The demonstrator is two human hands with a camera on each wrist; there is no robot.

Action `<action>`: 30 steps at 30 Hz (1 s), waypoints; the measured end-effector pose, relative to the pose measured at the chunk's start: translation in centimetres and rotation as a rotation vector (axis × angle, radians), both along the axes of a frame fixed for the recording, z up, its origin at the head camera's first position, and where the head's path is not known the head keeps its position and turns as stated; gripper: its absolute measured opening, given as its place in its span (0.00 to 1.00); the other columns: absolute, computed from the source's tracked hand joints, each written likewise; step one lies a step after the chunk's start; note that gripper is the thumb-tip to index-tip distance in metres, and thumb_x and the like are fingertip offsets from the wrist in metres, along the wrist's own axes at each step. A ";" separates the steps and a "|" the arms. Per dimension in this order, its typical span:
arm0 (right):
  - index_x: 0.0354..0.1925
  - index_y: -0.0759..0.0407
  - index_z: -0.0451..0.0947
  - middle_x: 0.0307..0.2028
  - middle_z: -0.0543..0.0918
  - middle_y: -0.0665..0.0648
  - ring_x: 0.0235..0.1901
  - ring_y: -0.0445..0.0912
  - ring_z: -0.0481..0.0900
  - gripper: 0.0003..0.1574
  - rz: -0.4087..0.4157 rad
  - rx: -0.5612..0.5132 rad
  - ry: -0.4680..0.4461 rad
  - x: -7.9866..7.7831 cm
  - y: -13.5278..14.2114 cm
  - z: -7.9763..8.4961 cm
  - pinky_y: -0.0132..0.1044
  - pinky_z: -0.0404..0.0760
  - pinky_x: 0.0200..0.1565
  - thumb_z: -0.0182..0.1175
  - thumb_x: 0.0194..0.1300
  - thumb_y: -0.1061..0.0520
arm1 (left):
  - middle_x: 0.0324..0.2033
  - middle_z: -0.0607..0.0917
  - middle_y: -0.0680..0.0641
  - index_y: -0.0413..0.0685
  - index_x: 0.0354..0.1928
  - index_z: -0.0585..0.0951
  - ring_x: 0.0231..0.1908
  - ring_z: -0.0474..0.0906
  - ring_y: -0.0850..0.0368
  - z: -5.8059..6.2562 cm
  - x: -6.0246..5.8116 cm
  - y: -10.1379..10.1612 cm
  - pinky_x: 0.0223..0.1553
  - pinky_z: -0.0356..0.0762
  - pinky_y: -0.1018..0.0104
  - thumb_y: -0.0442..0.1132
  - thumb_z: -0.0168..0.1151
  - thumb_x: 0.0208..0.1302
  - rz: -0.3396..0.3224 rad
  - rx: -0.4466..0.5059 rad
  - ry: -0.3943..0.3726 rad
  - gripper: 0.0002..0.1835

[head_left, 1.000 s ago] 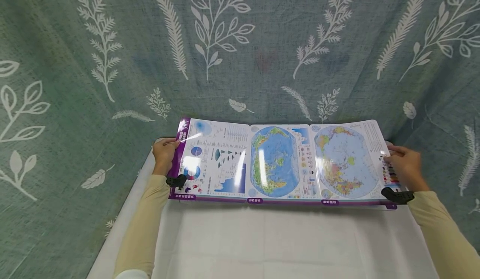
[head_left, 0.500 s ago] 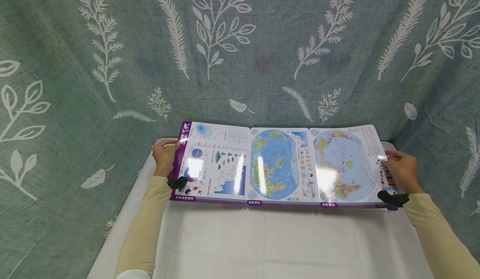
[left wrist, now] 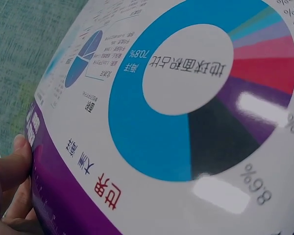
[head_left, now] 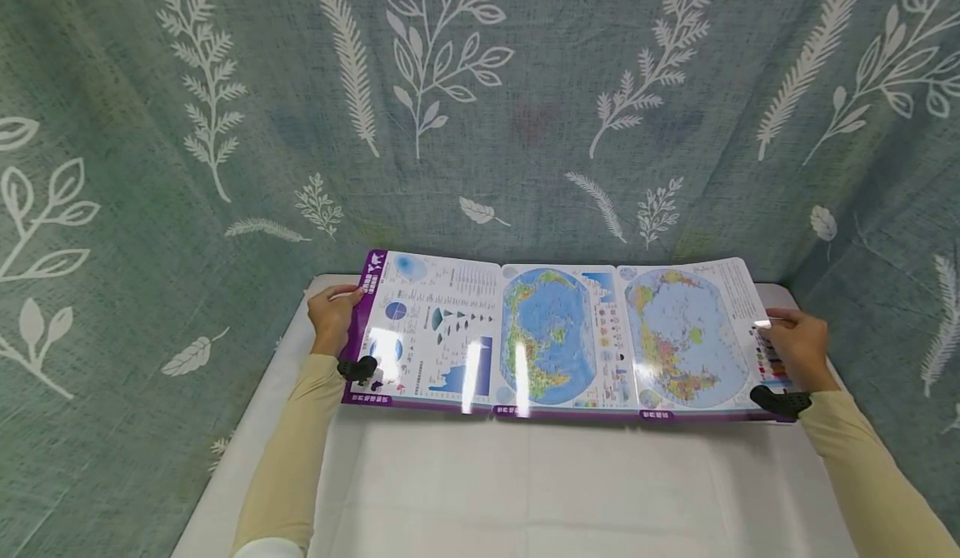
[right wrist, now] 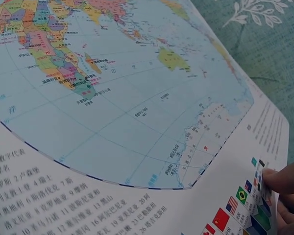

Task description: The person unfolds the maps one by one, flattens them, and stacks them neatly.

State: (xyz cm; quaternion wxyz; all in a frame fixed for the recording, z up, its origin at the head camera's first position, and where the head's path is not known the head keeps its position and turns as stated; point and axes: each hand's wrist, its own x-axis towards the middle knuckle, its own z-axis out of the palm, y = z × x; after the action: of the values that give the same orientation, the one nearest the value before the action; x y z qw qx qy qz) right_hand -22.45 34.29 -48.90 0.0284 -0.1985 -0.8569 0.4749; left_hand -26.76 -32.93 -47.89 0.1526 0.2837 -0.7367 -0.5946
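A long glossy folding world map (head_left: 558, 337) is spread out over the white table, three panels showing. My left hand (head_left: 328, 316) pinches its purple left edge, and my right hand (head_left: 801, 346) pinches the right edge. Up close in the left wrist view, the chart panel (left wrist: 93, 137) bends beside the left thumb and fingers (left wrist: 14, 161). A political map panel (right wrist: 122, 122) with a row of small flags fills most of the right wrist view. There the right thumb (right wrist: 284, 177) lies on the panel's face while the fingers go behind it.
A white cloth covers the table (head_left: 540, 483), its front part showing below the map. Green leaf-patterned curtain (head_left: 525, 125) hangs at the back and both sides, close behind the map's far edge.
The map's far edge has sunk lower in the head view, and light reflections have shifted across the panels. My right hand has moved slightly down and left; both hands keep their hold.
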 end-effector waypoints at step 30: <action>0.64 0.70 0.63 0.54 0.72 0.73 0.31 0.46 0.76 0.34 -0.025 0.040 -0.004 -0.1 -0.5 -1.9 0.31 0.75 0.16 0.52 0.59 0.64 | 0.57 0.75 0.37 0.37 0.63 0.70 0.54 0.73 0.47 -1.8 0.6 -1.1 0.51 0.75 0.62 0.27 0.56 0.61 -0.309 -0.017 -0.102 0.25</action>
State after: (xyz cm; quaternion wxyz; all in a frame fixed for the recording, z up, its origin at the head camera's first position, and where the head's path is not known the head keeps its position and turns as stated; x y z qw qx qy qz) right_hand -22.55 33.83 -50.80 0.0368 -0.2095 -0.8636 0.4571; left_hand -26.19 -34.01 -49.71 0.0240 0.1956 -0.7835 -0.5894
